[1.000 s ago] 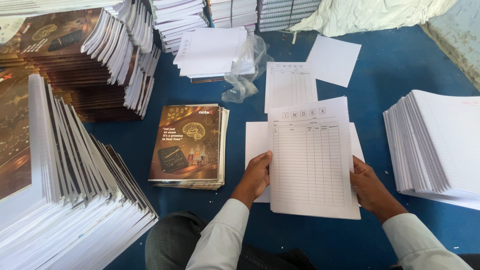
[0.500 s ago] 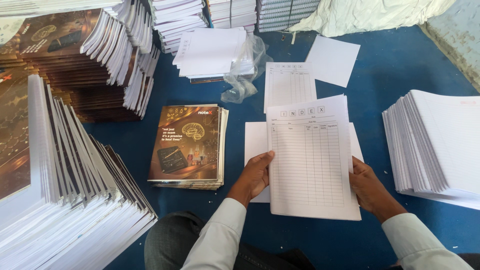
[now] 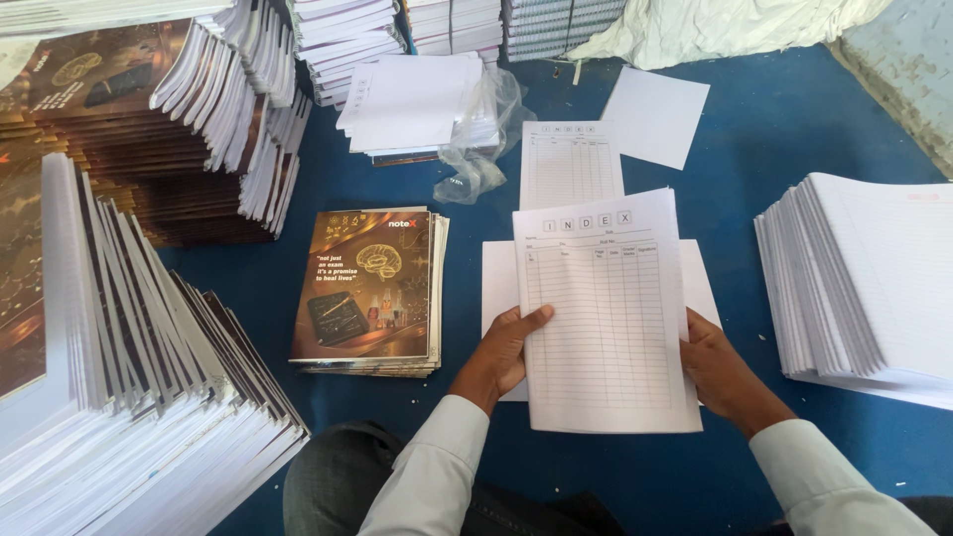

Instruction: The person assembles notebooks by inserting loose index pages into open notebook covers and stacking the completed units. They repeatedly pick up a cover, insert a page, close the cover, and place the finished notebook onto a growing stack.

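A blue floor covering carries everything, and the bulkiest things on it are the leaning stacks of bound notebooks at the left, spines fanned outward, with more brown-covered stacks behind them. At the right sits a thick pile of ruled white page blocks, still without covers. A short pile of brown covers lies near the left hand, and at the back a ream of white sheets rests partly out of a crumpled clear plastic wrapper, the only container of sorts in view, now mostly emptied and pushed aside. A loose blank sheet and 1 spare printed table sheet lie beyond. Judged from this, many books look finished while the uncovered pile remains to be made up. In the middle, the printed table page set is held just above a plain white sheet on the floor: the left hand pinches its left edge with the thumb on top, and the right hand grips its right edge, the 2 hands apart on opposite sides.
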The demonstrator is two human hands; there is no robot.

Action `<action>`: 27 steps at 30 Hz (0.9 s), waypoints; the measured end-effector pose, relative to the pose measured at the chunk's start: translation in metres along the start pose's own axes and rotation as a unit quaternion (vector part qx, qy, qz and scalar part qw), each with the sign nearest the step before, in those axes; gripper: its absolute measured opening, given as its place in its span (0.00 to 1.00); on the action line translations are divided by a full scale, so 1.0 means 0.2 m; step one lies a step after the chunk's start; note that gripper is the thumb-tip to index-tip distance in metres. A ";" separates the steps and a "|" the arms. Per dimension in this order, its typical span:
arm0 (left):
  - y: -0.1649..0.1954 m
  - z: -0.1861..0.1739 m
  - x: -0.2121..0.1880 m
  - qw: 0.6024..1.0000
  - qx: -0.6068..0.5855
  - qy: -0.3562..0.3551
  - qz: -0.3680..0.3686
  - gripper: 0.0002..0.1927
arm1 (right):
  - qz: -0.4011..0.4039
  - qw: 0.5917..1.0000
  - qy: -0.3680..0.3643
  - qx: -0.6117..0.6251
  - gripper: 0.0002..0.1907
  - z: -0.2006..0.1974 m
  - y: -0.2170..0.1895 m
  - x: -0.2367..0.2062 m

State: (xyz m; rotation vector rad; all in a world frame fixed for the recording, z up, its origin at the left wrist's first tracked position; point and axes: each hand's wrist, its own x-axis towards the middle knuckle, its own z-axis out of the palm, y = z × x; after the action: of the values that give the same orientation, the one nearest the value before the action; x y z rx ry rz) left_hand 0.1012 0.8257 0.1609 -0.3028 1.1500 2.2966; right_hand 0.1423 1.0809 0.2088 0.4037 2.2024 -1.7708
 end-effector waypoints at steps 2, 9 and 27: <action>0.01 0.01 0.01 0.999 0.010 -0.018 0.026 0.26 | 0.016 0.997 0.033 -0.067 0.24 0.03 -0.03 0.00; 0.05 0.03 -0.02 0.995 0.051 -0.059 0.054 0.26 | 0.115 0.980 -0.023 0.159 0.51 0.05 -0.10 -0.01; 0.08 -0.03 -0.02 0.994 0.041 -0.023 0.094 0.21 | -0.010 0.989 -0.054 0.137 0.41 -0.05 -0.03 0.01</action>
State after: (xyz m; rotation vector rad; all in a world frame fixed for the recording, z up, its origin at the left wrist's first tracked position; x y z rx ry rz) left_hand 0.0951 0.8116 0.1697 -0.1138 1.2956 2.3957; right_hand 0.1373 1.0893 0.2155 0.3353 1.9017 -2.0614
